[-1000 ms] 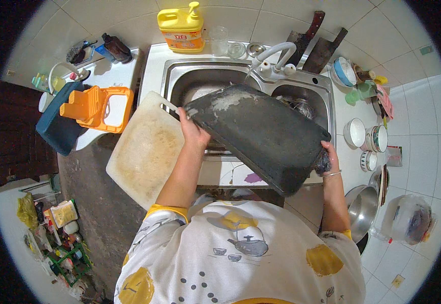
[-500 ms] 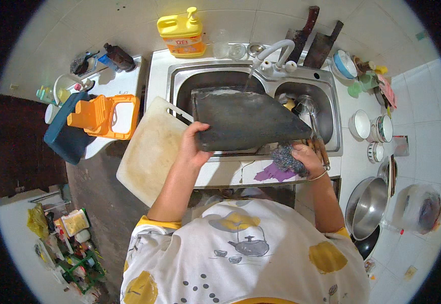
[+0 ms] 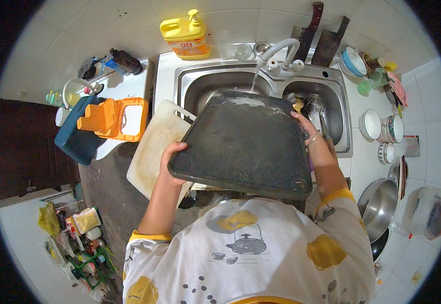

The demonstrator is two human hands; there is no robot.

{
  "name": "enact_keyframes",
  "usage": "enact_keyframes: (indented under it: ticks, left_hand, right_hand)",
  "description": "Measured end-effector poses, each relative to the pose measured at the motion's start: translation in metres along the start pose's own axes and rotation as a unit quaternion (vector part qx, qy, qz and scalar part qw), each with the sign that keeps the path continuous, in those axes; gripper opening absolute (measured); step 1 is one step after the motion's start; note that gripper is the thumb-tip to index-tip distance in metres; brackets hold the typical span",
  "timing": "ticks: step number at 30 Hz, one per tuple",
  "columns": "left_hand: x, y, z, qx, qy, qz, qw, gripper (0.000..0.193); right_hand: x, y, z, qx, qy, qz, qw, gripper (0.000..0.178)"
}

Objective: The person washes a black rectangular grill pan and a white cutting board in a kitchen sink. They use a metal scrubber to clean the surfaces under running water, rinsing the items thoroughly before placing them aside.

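A dark, rectangular, flat piece with rounded corners (image 3: pixel 245 142) is held up between my hands, across the sink front. It looks like a tray or board; a pale worn patch marks its far edge. My left hand (image 3: pixel 170 161) grips its left edge, thumb on top. My right hand (image 3: pixel 305 125) is closed on its right edge near the far corner. A bit of the grey steel wool scrubber (image 3: pixel 304 135) seems to show by the right palm, mostly hidden. Water runs from the white tap (image 3: pixel 281 48) behind the dark piece into the left basin of the steel sink (image 3: pixel 180 83).
A pale cutting board (image 3: pixel 152 147) leans at the sink's left. A yellow pump bottle (image 3: pixel 186 38) and two cleavers (image 3: pixel 327 43) stand along the back wall. Bowls (image 3: pixel 370 124) and a steel basin (image 3: pixel 380 202) sit at right. Utensils lie in the right basin.
The dark piece has come nearer to me and turned, showing more of its broad face. My right hand has moved up from its near right corner to its far right edge.
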State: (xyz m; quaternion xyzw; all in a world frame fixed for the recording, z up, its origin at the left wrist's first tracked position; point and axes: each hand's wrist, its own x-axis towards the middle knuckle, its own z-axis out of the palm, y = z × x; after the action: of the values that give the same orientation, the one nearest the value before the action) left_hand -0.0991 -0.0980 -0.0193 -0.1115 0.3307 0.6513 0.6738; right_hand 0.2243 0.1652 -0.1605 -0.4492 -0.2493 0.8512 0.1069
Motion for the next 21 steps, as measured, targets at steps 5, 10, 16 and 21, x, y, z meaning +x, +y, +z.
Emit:
enact_keyframes:
  ticks: [5,10,16,21]
  left_hand:
    - [0.05,0.006,-0.042,-0.073,-0.095,-0.037,0.992,0.059]
    - [0.026,-0.016,-0.01,-0.079,-0.038,0.063,0.994,0.088]
    - [0.023,-0.05,-0.015,0.048,0.081,0.077,0.993,0.058]
    - [0.022,-0.036,-0.04,0.028,0.118,0.085,0.989,0.04]
  right_hand:
    - [-0.025,0.029,-0.033,0.032,0.028,-0.09,0.995,0.034]
    - [-0.062,0.016,0.011,0.092,0.008,-0.097,0.991,0.024]
    - [-0.047,0.041,0.048,0.073,0.057,-0.156,0.983,0.021]
    - [-0.02,0.055,0.057,0.024,0.065,-0.093,0.993,0.026]
